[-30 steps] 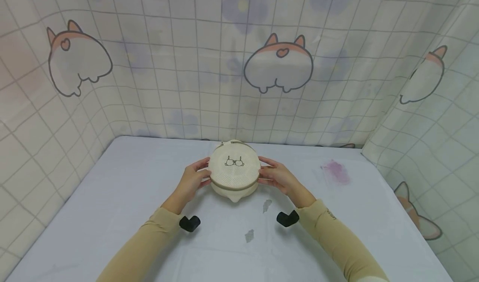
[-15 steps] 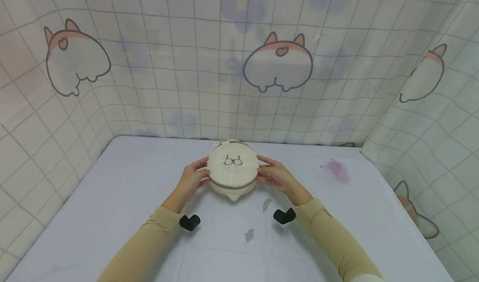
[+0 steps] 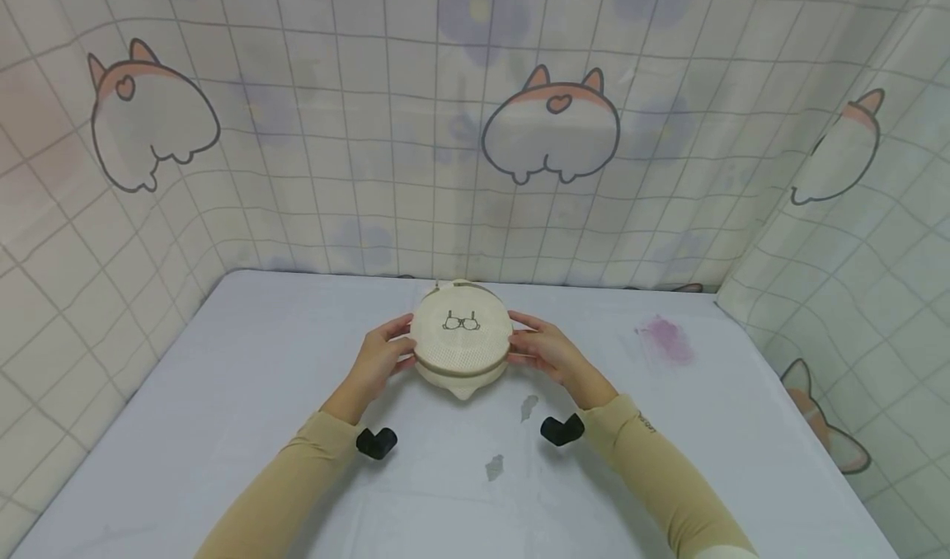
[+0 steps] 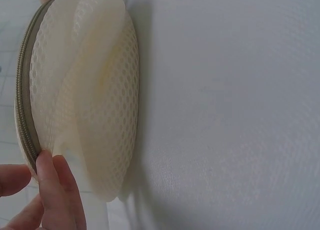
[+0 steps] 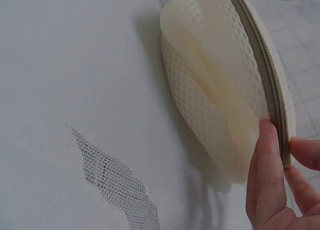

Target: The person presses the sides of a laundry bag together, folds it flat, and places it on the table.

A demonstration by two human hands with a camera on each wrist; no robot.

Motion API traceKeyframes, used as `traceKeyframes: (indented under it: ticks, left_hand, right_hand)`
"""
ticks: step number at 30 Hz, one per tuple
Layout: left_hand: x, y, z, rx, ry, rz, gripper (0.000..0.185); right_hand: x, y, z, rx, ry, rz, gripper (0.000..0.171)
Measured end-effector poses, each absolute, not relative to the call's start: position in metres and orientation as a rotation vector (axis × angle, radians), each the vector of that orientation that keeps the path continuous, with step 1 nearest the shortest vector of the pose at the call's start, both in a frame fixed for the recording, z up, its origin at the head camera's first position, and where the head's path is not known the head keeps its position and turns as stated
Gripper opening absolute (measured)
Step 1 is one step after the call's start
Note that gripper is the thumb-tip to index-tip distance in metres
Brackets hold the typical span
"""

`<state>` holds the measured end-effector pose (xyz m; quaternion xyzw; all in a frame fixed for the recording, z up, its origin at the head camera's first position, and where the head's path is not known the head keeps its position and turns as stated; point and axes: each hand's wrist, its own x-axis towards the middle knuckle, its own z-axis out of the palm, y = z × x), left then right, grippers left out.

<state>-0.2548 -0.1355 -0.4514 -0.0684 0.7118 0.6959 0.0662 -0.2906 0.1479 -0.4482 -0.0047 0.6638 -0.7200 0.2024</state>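
Note:
A round cream mesh laundry bag (image 3: 462, 346) with a bra drawing on its top sits near the far middle of the white table. Its rim carries a khaki zipper (image 4: 22, 84), and its soft lower side looks creased in the left wrist view. On the left, my left hand (image 3: 377, 363) pinches the zipped rim between thumb and fingers. The opposite side of that rim is held by my right hand (image 3: 551, 354), whose thumb (image 5: 304, 151) lies on the top and fingers underneath. What the bag contains, if anything, is hidden.
Behind the white table (image 3: 297, 312) hangs a checked curtain (image 3: 356, 130) with cartoon corgis, wrapping round both sides. The tabletop has a pink stain (image 3: 668, 340) at right and two grey worn patches (image 3: 495, 467) in front of the bag.
The bag and both hands stay almost where they were, with the grip unchanged. My right forearm has shifted slightly to the left.

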Motion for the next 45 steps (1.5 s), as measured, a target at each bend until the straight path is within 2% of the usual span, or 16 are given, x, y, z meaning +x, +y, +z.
traceKeyframes:
  ticks: [45]
  left_hand:
    - [-0.2543, -0.1353, -0.4573, -0.229, 2.149, 2.092, 0.059]
  right_hand:
    - [-0.2940, 0.1467, -0.4549, 0.045, 1.865, -1.990, 0.057]
